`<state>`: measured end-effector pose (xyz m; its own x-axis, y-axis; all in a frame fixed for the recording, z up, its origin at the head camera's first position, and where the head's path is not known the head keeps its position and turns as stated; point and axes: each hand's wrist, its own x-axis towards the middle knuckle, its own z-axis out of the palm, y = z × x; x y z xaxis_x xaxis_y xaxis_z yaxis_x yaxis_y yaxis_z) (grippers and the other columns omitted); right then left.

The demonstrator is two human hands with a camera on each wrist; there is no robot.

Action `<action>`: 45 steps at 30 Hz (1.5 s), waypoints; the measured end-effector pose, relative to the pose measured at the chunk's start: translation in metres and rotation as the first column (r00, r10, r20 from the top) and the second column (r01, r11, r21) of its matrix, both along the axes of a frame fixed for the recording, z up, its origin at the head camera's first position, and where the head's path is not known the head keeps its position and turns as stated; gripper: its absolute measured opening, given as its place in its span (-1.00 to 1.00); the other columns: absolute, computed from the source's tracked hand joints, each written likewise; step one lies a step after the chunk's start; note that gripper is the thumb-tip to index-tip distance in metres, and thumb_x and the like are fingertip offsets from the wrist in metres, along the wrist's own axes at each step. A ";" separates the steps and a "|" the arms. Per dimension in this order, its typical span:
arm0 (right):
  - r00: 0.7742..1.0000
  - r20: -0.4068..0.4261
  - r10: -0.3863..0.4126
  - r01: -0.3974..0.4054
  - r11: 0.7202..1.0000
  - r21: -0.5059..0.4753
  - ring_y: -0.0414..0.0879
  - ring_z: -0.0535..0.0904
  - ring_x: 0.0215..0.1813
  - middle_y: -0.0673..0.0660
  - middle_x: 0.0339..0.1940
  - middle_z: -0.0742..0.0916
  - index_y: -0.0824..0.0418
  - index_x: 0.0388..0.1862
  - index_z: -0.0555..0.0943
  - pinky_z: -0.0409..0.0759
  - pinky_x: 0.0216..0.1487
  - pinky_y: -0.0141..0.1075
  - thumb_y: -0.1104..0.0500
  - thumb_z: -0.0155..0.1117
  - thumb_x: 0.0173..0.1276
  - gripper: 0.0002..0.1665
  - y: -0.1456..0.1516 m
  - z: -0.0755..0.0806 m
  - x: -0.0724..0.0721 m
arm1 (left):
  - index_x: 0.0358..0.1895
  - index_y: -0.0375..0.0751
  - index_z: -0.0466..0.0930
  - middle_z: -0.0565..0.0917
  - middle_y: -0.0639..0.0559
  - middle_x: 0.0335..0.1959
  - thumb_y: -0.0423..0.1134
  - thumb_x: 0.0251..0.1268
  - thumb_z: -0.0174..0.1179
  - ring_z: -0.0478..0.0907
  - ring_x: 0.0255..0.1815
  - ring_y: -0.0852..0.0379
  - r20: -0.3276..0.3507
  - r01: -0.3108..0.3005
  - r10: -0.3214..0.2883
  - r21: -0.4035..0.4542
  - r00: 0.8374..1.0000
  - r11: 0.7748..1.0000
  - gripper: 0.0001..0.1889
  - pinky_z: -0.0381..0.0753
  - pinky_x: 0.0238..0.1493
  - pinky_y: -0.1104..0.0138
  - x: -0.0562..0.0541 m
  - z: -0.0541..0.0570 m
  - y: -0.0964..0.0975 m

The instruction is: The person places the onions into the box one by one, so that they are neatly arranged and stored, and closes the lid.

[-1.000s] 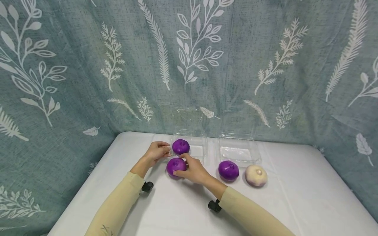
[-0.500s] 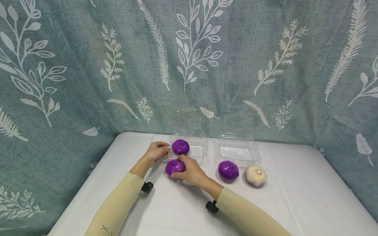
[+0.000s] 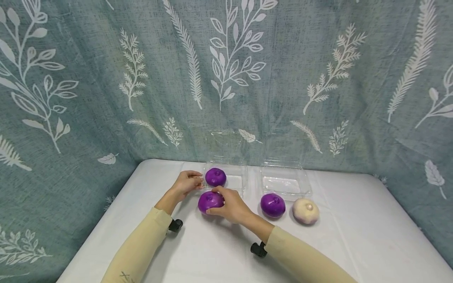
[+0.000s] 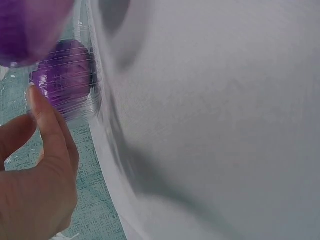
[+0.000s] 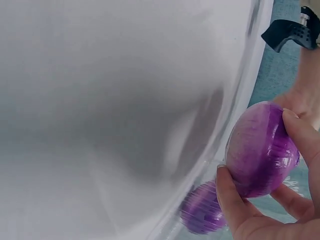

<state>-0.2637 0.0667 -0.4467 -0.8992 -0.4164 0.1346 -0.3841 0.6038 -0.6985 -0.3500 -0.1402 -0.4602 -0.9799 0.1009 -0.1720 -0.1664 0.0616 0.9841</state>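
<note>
My right hand (image 3: 231, 205) grips a purple turnip (image 3: 209, 201), thumb on the near side and fingers on the far side. In the right wrist view this turnip (image 5: 260, 150) shows a paler underside, held above the white table. My left hand (image 3: 185, 183) pinches the left edge of a clear plastic clamshell container (image 3: 238, 169) with thumb and fingertips. Inside that container, at its left, sits another purple turnip (image 3: 215, 177), seen through the ribbed wall in the left wrist view. The held turnip is just in front of the container.
To the right stands a second clear clamshell container (image 3: 283, 184), lid raised, nothing in it. In front of it lie a purple turnip (image 3: 273, 205) and a cream-coloured turnip (image 3: 306, 211), nub upward. A leaf-patterned curtain (image 3: 170, 78) hangs behind the white table (image 3: 226, 251).
My right hand has shifted the held turnip very slightly toward me and stays in front of the container. The left hand has kept its place at the container's edge.
</note>
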 end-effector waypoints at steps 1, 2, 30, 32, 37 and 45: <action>1.000 -0.001 0.001 -0.001 1.000 0.000 0.15 0.64 0.19 0.25 0.17 0.70 0.22 0.33 0.53 0.67 0.24 0.02 -0.01 0.64 0.15 -0.18 0.001 0.002 0.001 | 0.28 -0.61 0.42 0.59 -0.39 -0.02 -0.49 0.47 0.12 0.65 -0.40 0.16 0.001 -0.001 0.001 0.000 1.000 1.000 -0.61 0.80 -0.20 0.39 0.000 0.000 0.000; 1.000 -0.001 0.002 -0.002 1.000 -0.001 0.14 0.65 0.17 0.25 0.16 0.71 0.21 0.33 0.53 0.67 0.23 0.01 0.00 0.65 0.15 -0.19 0.003 0.004 0.002 | 0.28 -0.61 0.42 0.59 -0.40 -0.02 -0.49 0.47 0.12 0.65 -0.40 0.16 0.000 -0.001 0.001 0.001 1.000 1.000 -0.61 0.80 -0.20 0.39 0.000 -0.001 0.000; 0.988 -0.153 -0.018 0.023 0.999 0.031 0.12 0.69 0.09 0.22 0.09 0.75 0.27 0.26 0.59 0.72 0.14 -0.02 0.09 0.65 0.14 -0.27 0.054 0.039 -0.016 | 0.30 -0.62 0.40 0.59 -0.39 -0.01 -0.49 0.48 0.11 0.67 -0.33 0.11 0.004 0.003 -0.003 0.019 1.000 1.000 -0.60 0.80 -0.18 0.38 0.002 0.001 -0.001; 0.987 -0.158 -0.017 0.024 0.999 0.044 0.12 0.69 0.09 0.23 0.09 0.75 0.28 0.26 0.59 0.72 0.14 -0.02 0.09 0.64 0.15 -0.28 0.056 0.041 -0.019 | 0.30 -0.62 0.40 0.59 -0.39 -0.01 -0.49 0.48 0.11 0.68 -0.32 0.10 0.004 0.005 -0.005 0.018 1.000 1.000 -0.60 0.80 -0.17 0.36 0.001 0.001 -0.001; 0.988 -0.151 -0.017 0.027 0.997 0.066 0.14 0.69 0.09 0.25 0.09 0.75 0.28 0.26 0.58 0.72 0.14 -0.02 0.09 0.63 0.17 -0.29 0.060 0.045 -0.025 | 0.31 -0.61 0.39 0.58 -0.40 0.02 -0.48 0.49 0.11 0.67 -0.34 0.13 0.013 0.009 -0.010 0.010 1.000 1.000 -0.59 0.80 -0.18 0.38 0.001 0.001 -0.001; 0.990 -0.142 -0.015 0.029 0.994 0.101 0.16 0.70 0.09 0.26 0.10 0.74 0.32 0.26 0.56 0.72 0.16 -0.02 0.12 0.61 0.21 -0.31 0.061 0.049 -0.041 | 0.31 -0.62 0.39 0.57 -0.41 0.02 -0.49 0.49 0.09 0.67 -0.35 0.14 0.008 0.009 -0.009 0.006 1.000 1.000 -0.59 0.81 -0.11 0.32 0.002 0.002 -0.001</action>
<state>-0.3047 0.1274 -0.3975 -0.8834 -0.4149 0.2179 -0.4600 0.6790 -0.5722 -0.3483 -0.1414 -0.4582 -0.9776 0.1108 -0.1789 -0.1735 0.0569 0.9832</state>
